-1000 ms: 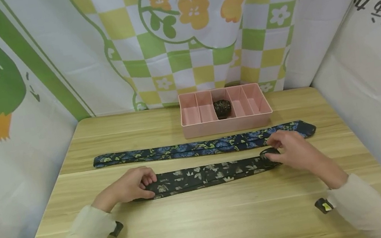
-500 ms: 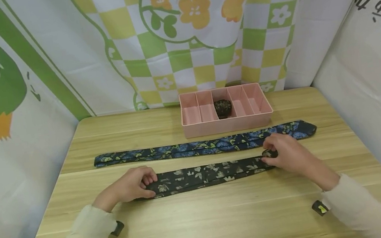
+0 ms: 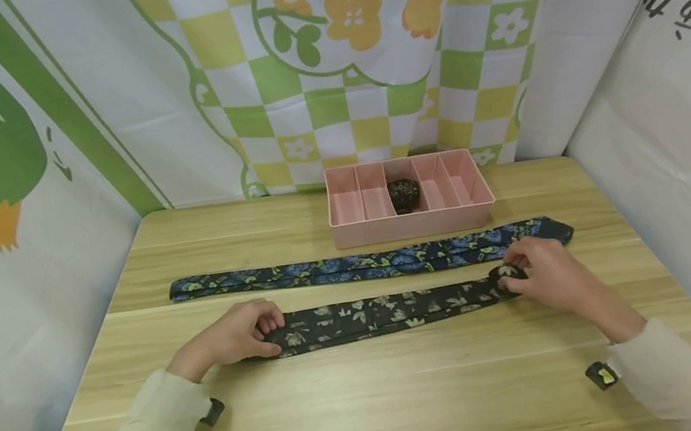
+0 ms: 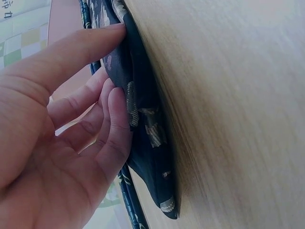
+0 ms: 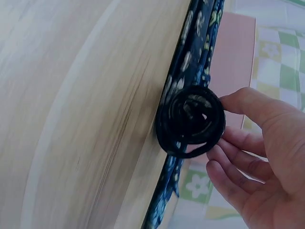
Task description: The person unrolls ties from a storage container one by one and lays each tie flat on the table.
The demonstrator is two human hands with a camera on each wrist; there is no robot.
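On wood-grain table (image 3: 376,406) before checked curtain (image 3: 329,109): left grip (image 3: 245,333) holds black tie (image 3: 388,314), right grip (image 3: 548,274) pinches its rolled end (image 5: 190,120).

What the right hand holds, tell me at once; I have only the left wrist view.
Observer: The right hand holds the coiled end of the black tie.
Operator: Report what the pink box contains.
Observer: A dark bundle, in the middle one of five compartments.
Operator: Now tell me which end of the blue tie is wider.
Observer: The one on the right in the head view.
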